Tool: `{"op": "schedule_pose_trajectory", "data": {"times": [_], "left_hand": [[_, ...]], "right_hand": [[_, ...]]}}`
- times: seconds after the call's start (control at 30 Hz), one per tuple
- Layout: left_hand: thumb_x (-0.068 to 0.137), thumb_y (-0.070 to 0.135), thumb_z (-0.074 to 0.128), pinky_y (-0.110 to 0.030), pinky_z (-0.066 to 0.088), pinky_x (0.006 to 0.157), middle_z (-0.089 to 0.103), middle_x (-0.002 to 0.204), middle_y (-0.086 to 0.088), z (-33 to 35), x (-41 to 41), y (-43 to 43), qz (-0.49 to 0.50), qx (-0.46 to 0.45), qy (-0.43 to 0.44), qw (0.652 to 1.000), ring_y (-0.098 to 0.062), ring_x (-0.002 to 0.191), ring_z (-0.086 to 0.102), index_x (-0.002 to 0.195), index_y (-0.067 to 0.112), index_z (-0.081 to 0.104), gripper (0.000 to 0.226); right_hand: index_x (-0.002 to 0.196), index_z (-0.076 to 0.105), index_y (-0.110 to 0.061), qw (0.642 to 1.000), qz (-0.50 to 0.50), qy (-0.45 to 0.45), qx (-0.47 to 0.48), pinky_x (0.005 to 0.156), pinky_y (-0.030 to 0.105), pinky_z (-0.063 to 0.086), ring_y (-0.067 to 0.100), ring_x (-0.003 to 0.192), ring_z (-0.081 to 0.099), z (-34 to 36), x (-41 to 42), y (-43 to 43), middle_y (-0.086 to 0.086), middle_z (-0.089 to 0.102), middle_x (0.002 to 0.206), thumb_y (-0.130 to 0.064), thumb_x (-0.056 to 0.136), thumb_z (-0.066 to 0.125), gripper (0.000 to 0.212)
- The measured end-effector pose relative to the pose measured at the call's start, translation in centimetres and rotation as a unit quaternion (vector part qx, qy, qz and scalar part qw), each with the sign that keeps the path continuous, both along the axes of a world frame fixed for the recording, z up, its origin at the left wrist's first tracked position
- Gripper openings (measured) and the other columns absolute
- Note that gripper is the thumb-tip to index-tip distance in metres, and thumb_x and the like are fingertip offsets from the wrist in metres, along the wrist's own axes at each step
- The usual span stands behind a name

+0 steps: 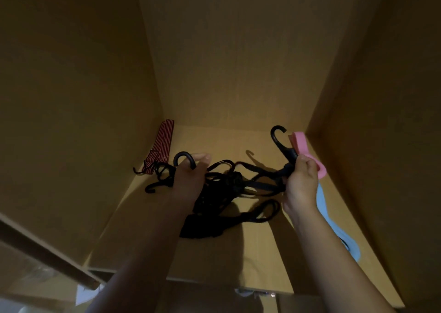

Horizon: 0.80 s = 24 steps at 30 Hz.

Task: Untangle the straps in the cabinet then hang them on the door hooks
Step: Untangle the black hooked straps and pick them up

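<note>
A knot of black straps [229, 188] with black plastic hooks lies on the wooden cabinet shelf [257, 253], partly lifted between my hands. My left hand [191, 171] holds one black hook [183, 160] at the left end of the tangle. My right hand [301, 181] grips the base of another black hook [281, 140] that points up, with strap trailing from it into the knot. A third black hook [158, 185] lies on the shelf left of my left hand.
A red striped strap [160, 145] leans in the back left corner. A pink strap [307, 152] and a light blue strap [334, 219] lie along the right wall. Cabinet walls close in left, right and behind. An open door edge [47, 248] runs at lower left.
</note>
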<state>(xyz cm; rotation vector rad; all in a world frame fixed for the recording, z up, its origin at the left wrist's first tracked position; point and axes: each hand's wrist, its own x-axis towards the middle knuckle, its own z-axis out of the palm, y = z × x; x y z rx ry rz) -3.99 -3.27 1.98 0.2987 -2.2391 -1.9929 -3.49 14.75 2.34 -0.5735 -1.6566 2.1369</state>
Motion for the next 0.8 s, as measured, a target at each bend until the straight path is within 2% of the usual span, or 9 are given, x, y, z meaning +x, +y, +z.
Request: {"op": "schedule_pose_trajectory", "data": {"times": [0.07,0.2,0.33,0.43,0.53,0.6,0.67,0.73,0.8], "left_hand": [[0.095,0.023,0.046,-0.014,0.045,0.054,0.052,0.068,0.002,-0.2,-0.1,-0.2,-0.001,-0.014,0.003,1.0,-0.001,0.058,0.054,0.103,0.008,0.063,0.024],[0.095,0.016,0.042,-0.015,0.043,0.052,0.051,0.061,-0.001,-0.3,-0.3,-0.5,0.009,-0.003,0.002,1.0,0.0,0.042,0.05,0.081,0.013,0.061,0.023],[0.097,0.025,0.038,-0.026,0.046,0.062,0.051,0.049,0.003,0.5,-0.4,-0.8,0.013,0.065,-0.007,0.998,-0.006,0.049,0.056,0.079,0.017,0.061,0.03],[0.098,0.028,0.036,-0.024,0.05,0.054,0.039,0.039,0.007,2.3,-0.2,-0.1,-0.017,0.212,-0.016,0.977,-0.008,0.038,0.045,0.078,0.011,0.058,0.034],[0.099,0.026,0.029,-0.017,0.047,0.043,0.032,0.033,0.008,4.4,-0.7,0.7,-0.08,0.332,0.027,0.94,-0.007,0.031,0.035,0.072,0.009,0.049,0.038],[0.1,0.023,0.026,-0.018,0.047,0.043,0.035,0.031,0.007,6.1,-1.2,1.6,-0.138,0.332,0.06,0.931,-0.006,0.03,0.036,0.07,0.008,0.048,0.041],[0.099,0.023,0.032,-0.02,0.048,0.044,0.037,0.031,0.008,7.9,-1.6,2.9,-0.16,0.285,0.08,0.942,-0.006,0.03,0.038,0.068,0.009,0.052,0.039],[0.098,0.024,0.038,-0.021,0.049,0.047,0.036,0.033,0.008,9.2,-1.9,4.3,-0.168,0.233,0.099,0.953,-0.006,0.032,0.038,0.068,0.009,0.055,0.037],[0.098,0.025,0.04,-0.024,0.05,0.05,0.036,0.036,0.008,9.9,-2.0,5.3,-0.183,0.212,0.11,0.954,-0.007,0.034,0.038,0.07,0.01,0.056,0.036]], "right_hand": [[0.079,0.047,-0.026,1.0,0.004,0.005,-0.007,0.062,0.025,0.034,0.011,0.066,0.039,0.1,-0.2,0.3,-0.002,0.041,0.073,-0.025,0.1,0.031,0.025],[0.079,0.047,-0.027,1.0,0.009,0.003,-0.005,0.059,0.024,0.036,0.01,0.065,0.039,0.0,-0.2,0.6,-0.003,0.041,0.073,-0.024,0.1,0.032,0.026],[0.077,0.045,-0.027,0.998,0.021,-0.005,0.051,0.053,0.019,0.039,0.012,0.067,0.041,-0.6,0.4,0.9,-0.004,0.042,0.075,-0.023,0.099,0.034,0.025],[0.083,0.047,-0.025,0.991,0.038,-0.01,0.129,0.062,0.027,0.036,0.015,0.073,0.043,-1.8,0.7,0.6,-0.003,0.045,0.077,-0.024,0.098,0.037,0.018],[0.1,0.05,-0.022,0.989,0.06,-0.036,0.13,0.066,0.029,0.042,0.015,0.074,0.053,-2.7,0.8,0.3,0.001,0.055,0.081,-0.021,0.097,0.042,0.009],[0.103,0.051,-0.025,0.98,0.117,-0.053,0.152,0.073,0.031,0.049,0.018,0.085,0.059,-3.0,0.7,0.3,0.001,0.059,0.093,-0.02,0.096,0.045,0.011],[0.106,0.052,-0.031,0.937,0.203,-0.067,0.276,0.087,0.035,0.048,0.023,0.104,0.055,-2.9,0.4,0.2,0.002,0.056,0.107,-0.026,0.095,0.045,0.014],[0.115,0.055,-0.032,0.889,0.234,-0.095,0.382,0.106,0.041,0.033,0.027,0.125,0.037,-1.9,0.2,-0.1,0.006,0.044,0.127,-0.034,0.096,0.04,0.024],[0.119,0.053,-0.03,0.903,0.238,-0.094,0.344,0.111,0.04,0.023,0.021,0.132,0.026,0.7,0.8,-0.8,0.002,0.035,0.138,-0.041,0.097,0.032,0.032]]}}
